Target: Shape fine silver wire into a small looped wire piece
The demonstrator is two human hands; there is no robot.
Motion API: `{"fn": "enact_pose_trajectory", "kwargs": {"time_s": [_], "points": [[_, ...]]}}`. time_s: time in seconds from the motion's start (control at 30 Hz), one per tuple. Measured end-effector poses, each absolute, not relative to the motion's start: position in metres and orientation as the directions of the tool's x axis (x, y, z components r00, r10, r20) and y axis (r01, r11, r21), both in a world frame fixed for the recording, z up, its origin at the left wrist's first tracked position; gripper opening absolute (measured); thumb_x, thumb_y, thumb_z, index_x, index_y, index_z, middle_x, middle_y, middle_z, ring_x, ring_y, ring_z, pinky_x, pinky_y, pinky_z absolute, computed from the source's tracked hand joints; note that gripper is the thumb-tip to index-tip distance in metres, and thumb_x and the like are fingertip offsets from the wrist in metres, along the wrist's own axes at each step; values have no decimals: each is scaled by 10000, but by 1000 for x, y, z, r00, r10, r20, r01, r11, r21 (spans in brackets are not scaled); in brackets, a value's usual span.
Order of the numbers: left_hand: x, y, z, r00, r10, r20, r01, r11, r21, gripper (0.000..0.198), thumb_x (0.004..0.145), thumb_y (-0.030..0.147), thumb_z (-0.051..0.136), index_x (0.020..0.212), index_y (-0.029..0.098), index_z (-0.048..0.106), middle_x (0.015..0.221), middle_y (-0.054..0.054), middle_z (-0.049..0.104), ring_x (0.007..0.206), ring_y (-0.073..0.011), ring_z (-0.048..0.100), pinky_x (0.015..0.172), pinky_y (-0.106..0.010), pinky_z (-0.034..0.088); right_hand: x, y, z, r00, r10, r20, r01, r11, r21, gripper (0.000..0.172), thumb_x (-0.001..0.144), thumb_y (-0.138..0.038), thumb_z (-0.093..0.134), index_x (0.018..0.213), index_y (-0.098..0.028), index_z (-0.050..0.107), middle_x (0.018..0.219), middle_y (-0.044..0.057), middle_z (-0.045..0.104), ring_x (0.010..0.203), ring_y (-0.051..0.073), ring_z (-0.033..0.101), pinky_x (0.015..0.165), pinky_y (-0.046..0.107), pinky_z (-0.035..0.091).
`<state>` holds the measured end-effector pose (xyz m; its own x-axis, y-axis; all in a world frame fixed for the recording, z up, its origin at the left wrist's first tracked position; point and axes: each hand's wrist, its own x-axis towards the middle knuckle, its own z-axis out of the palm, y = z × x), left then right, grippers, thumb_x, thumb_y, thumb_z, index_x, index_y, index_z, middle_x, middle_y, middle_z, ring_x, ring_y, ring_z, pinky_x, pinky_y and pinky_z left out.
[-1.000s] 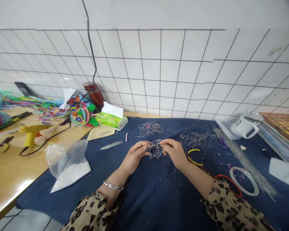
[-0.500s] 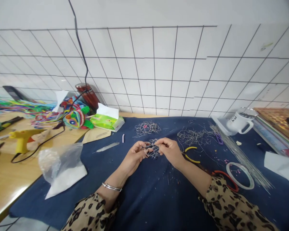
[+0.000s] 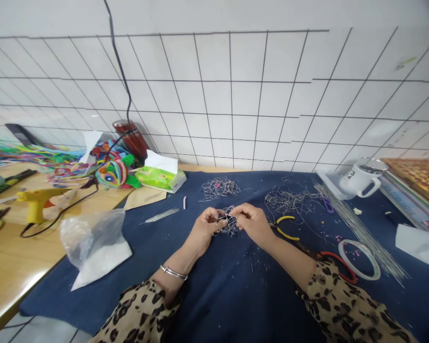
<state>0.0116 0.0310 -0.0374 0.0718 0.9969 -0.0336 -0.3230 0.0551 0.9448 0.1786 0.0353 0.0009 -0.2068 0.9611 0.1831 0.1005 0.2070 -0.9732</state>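
Between my hands is a small openwork piece of bent silvery wire [image 3: 229,227], held just over the dark blue cloth [image 3: 236,295]. My left hand [image 3: 204,229] grips its left side, with thumb and fingers closed on the wire. On the other side, the thumb and forefinger of my right hand [image 3: 252,223] pinch the wire at its upper right. Yellow-handled pliers [image 3: 286,228] lie beside my right wrist, partly hidden by it. One tangle of wire [image 3: 219,188] sits behind my hands, and another wire heap [image 3: 288,200] lies to the right.
On the right are long straight wires [image 3: 364,233], a white coil [image 3: 361,274], red-handled scissors or pliers [image 3: 346,274] and a white mug [image 3: 362,178]. Leftward lie a plastic bag [image 3: 100,252], a tissue pack [image 3: 157,178] and a yellow glue gun [image 3: 37,205].
The camera view has shifted slightly, so the table things appear a little farther right. My left fingers have curled in more on the wire piece; my right hand keeps its pinch.
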Motion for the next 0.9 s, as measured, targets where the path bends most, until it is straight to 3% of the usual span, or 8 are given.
{"fn": "enact_pose_trajectory", "kwargs": {"time_s": [0.23,0.37,0.73,0.9], "points": [[1,31,-36,81,997,-3,-289,26,957,185,656,104,652,757,166,510,919,-4,588,681,-72,512,557,-173,393,190,49,-7,-276,961,-18,-15,-23,-1000,191,692,-174,507,806,-144,657,553,-7,566,488,96,508,495,226,441],[-5,30,-31,101,995,-23,-310,54,949,201,643,91,657,772,167,524,904,-4,591,684,-75,520,594,-186,426,196,55,-11,-383,922,-46,-103,-92,-990,185,687,-184,530,813,-123,651,557,8,577,494,101,516,499,234,438],[-14,27,-19,166,978,-122,-339,173,925,232,633,147,701,806,170,548,964,-20,576,661,-96,555,547,-234,489,195,54,-12,-504,864,10,-24,-3,-1000,214,646,-187,647,854,-150,610,690,-27,521,549,71,480,545,222,442],[-13,28,-24,76,997,8,-220,9,975,202,584,95,680,732,156,557,886,-15,593,646,-94,533,547,-212,456,191,55,-22,-455,889,58,128,130,-983,164,689,-154,571,840,-158,635,607,-43,485,514,67,442,524,203,387]]}}
